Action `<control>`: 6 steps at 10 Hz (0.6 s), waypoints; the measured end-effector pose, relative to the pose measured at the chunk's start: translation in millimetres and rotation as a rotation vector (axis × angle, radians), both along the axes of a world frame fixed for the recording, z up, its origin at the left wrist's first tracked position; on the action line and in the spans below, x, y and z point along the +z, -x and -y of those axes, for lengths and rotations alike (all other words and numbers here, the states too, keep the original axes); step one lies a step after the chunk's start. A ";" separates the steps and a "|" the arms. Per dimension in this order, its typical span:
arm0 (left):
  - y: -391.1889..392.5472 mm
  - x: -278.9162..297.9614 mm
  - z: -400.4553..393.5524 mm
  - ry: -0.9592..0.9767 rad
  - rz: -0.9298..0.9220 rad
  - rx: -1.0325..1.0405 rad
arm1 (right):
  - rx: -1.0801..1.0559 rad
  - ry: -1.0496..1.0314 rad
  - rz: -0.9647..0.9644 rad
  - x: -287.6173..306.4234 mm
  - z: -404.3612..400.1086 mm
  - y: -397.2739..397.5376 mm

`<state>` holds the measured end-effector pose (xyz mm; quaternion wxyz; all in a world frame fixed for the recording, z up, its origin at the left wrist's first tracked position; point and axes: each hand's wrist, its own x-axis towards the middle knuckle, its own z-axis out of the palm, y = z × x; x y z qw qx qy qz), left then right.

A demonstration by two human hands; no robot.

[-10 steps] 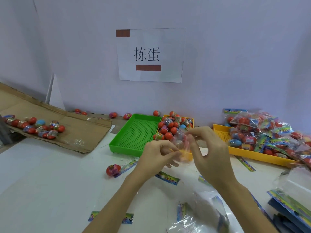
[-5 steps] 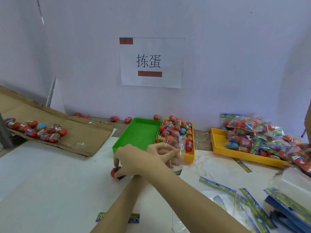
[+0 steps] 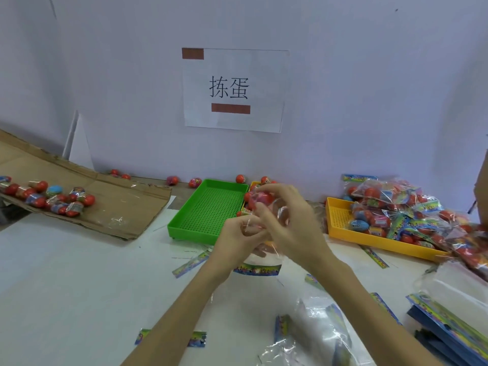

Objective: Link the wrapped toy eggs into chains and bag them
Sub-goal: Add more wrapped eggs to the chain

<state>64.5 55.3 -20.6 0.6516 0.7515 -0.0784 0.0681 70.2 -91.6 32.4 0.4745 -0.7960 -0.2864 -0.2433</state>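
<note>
**Q:** Two hands sit mid-frame; what surrounds them?

**A:** A white bench (image 3: 66,286) runs to a pale wall, where a paper sign (image 3: 233,89) is taped up. At far left lies a flattened sheet of cardboard (image 3: 118,202) carrying a cluster of wrapped toy eggs (image 3: 50,196), mostly red, one blue. A green mesh tray (image 3: 208,207) sits at centre. Just to its right an orange tray of loose eggs (image 3: 257,182) is almost wholly hidden behind the hands. Several stray eggs (image 3: 195,182) lie along the foot of the wall. At right, a second yellow tray (image 3: 369,239) is heaped with filled bags of eggs (image 3: 390,204). Printed header strips (image 3: 190,264) are scattered on the bench, an empty clear bag (image 3: 324,328) lies near the bottom edge, and a stack of dark blue cards (image 3: 449,328) fills the lower right corner.

**Q:** How are the hands posed?

**A:** Both forearms reach up from the bottom edge and meet over the front of the trays. The left hand (image 3: 237,236) is lower, fingers curled and pinched on clear film. The right hand (image 3: 293,220) is above and in front, fingers bent inward, closed around a red wrapped egg (image 3: 264,198) near its fingertips. The hands touch each other.

**Q:** What hangs between them?

**A:** A clear bag with printed band (image 3: 257,268) droops beneath the hands. Whether the egg is already inside it cannot be told.
</note>
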 end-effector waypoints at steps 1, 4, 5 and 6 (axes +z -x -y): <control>-0.9 2.3 7.0 0.052 -0.020 -0.017 | -0.094 -0.029 -0.018 -14.7 28.8 -11.3; 1.7 0.3 12.0 -0.031 0.082 -0.118 | -0.067 -0.043 -0.040 -26.3 40.0 -2.8; 0.3 -2.5 11.5 -0.053 0.086 -0.097 | -0.054 -0.017 -0.059 -22.5 45.7 -0.7; 0.0 -2.4 11.5 -0.048 0.083 -0.086 | -0.012 -0.010 -0.084 -21.5 50.3 1.5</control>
